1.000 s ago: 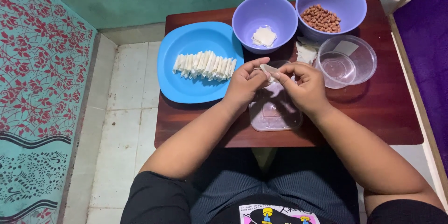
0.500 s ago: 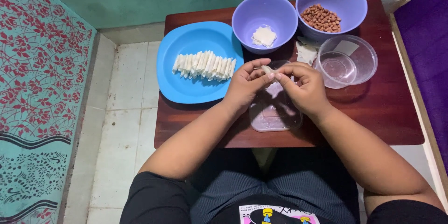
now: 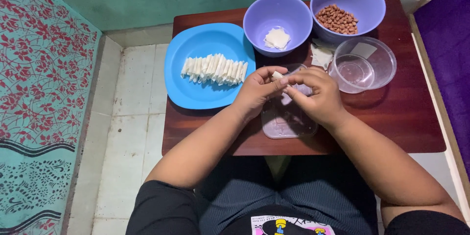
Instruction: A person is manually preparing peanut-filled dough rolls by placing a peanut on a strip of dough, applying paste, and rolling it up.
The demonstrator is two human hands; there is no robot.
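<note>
My left hand [image 3: 257, 91] and my right hand [image 3: 316, 97] meet over the middle of a small brown table [image 3: 391, 122]. Between their fingertips they pinch a small pale rolled wrapper [image 3: 277, 75]. Under the hands lies a clear plastic lid [image 3: 289, 122]. To the left, a blue plate [image 3: 196, 88] carries a row of several finished white rolls [image 3: 214, 68]. Behind the hands a purple bowl [image 3: 257, 20] holds flat white wrapper squares [image 3: 277, 38]. A second purple bowl [image 3: 372, 0] at the back right holds brown peanuts [image 3: 337, 19].
A clear plastic container [image 3: 364, 64] stands right of my hands, with loose white wrapper pieces [image 3: 321, 56] beside it. White floor tiles [image 3: 127, 108] and a patterned teal and red mat [image 3: 39, 93] lie to the left. A purple cloth [image 3: 448, 34] borders the right.
The wrapper, first longer and sticking out between my fingers, has been rolled tighter and now shows only as a small end at the fingertips. Both hands stayed in place.
</note>
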